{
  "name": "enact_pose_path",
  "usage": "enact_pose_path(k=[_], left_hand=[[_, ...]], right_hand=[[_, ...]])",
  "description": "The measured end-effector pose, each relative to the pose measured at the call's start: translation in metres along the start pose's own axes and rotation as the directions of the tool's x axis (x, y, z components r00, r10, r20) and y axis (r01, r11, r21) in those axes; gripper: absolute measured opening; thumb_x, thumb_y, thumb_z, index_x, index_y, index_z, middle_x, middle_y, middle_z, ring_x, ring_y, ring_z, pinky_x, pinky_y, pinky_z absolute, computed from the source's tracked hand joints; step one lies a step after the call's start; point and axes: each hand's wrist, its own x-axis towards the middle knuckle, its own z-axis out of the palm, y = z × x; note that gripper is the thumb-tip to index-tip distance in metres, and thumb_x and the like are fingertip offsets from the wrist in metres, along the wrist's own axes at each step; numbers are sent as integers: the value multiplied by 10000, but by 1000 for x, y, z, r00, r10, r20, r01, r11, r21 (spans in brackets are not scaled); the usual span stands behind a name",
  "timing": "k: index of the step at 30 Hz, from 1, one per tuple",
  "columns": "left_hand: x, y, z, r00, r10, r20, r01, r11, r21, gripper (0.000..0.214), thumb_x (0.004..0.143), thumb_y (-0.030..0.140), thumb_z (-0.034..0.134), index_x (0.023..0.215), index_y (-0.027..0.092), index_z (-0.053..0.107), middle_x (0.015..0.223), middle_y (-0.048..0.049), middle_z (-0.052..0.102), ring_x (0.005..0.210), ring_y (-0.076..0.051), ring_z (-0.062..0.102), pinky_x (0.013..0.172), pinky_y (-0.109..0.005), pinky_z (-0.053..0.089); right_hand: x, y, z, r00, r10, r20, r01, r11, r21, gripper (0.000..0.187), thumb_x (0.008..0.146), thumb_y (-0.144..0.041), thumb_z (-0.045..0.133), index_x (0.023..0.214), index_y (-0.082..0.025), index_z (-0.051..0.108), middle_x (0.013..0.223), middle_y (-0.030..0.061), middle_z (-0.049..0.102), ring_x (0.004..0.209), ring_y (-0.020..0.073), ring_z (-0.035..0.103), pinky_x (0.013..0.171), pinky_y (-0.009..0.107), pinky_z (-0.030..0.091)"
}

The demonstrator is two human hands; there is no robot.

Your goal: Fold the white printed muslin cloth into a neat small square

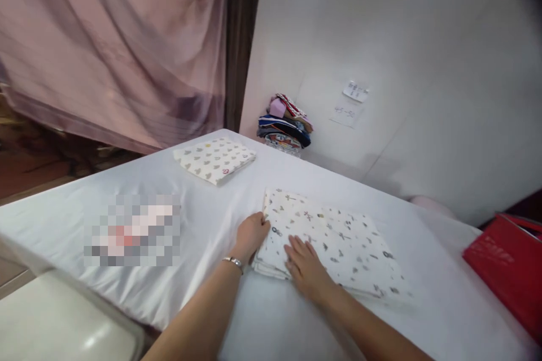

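A folded white cloth (334, 242) with small dark prints lies spread as a flat layered rectangle on the white-covered table. At its left edge, my left hand (252, 232) has its fingers curled in, closed on the fabric; the fingertips are partly hidden. My right hand (307, 268) rests palm down on the cloth near its front edge, fingers stretched out. Farther back on the left lies a smaller folded cream cloth (215, 159) with grey prints, apart from both hands.
A pixelated patch (133, 231) covers something on the table's left. Folded clothes (285, 124) are stacked by the wall at the far edge. A red bag-like item (503, 265) stands at the right. A pink curtain (127, 39) hangs behind; a pale stool-like surface (63, 321) is lower left.
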Motion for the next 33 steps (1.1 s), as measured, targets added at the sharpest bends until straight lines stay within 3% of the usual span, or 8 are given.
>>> enact_pose_path(k=[4,8,15,21,25,29,33], left_hand=[[2,0,0,1000,-7,2,7,998,-58,140,770,291,490,682,200,549,707,-25,632,686,-162,552,590,-257,324],[0,0,-2,998,-49,29,52,993,-107,179,780,349,513,699,198,566,708,-10,634,693,-146,550,604,-240,342],[-30,0,-12,993,-105,51,113,973,-202,206,744,416,568,732,211,579,633,18,601,577,-122,519,523,-226,337],[-63,-3,-18,991,-132,10,131,960,-246,168,721,383,590,745,217,577,685,20,600,622,-125,525,549,-227,348],[-86,-4,-19,991,-123,-49,107,964,-242,176,756,364,542,677,206,545,639,24,578,599,-122,510,553,-234,345],[-109,-4,-17,982,-107,-157,82,984,-161,184,795,325,496,669,200,542,648,14,578,607,-123,508,575,-243,345],[-124,-4,-11,970,-25,-243,17,999,-38,185,819,338,490,725,193,560,751,-11,596,687,-136,531,630,-256,366]], right_hand=[[-63,-3,14,997,-63,-44,60,997,-58,534,917,-357,335,1437,-278,248,1499,-19,182,1391,184,110,1144,421,87],[-81,2,21,989,-109,-104,97,988,-121,543,924,-354,344,1445,-266,217,1491,-1,217,1384,193,155,1141,430,130],[-77,8,31,931,-240,-275,178,957,-230,498,935,-317,351,1417,-202,308,1450,65,333,1352,225,257,1089,480,248],[-78,11,34,917,-258,-304,203,958,-201,495,922,-309,379,1404,-207,336,1439,66,354,1340,231,285,1084,477,246],[-73,9,20,931,-216,-296,188,975,-119,462,894,-274,418,1350,-198,423,1384,84,441,1286,243,375,1043,470,309],[-49,-4,-2,920,-236,-313,240,970,-25,336,870,-236,452,1181,-206,574,1250,81,562,1148,223,501,963,395,397],[-14,-26,-5,900,-274,-339,291,957,1,237,852,-182,486,1038,-199,632,1084,63,630,1029,206,540,910,339,414]])
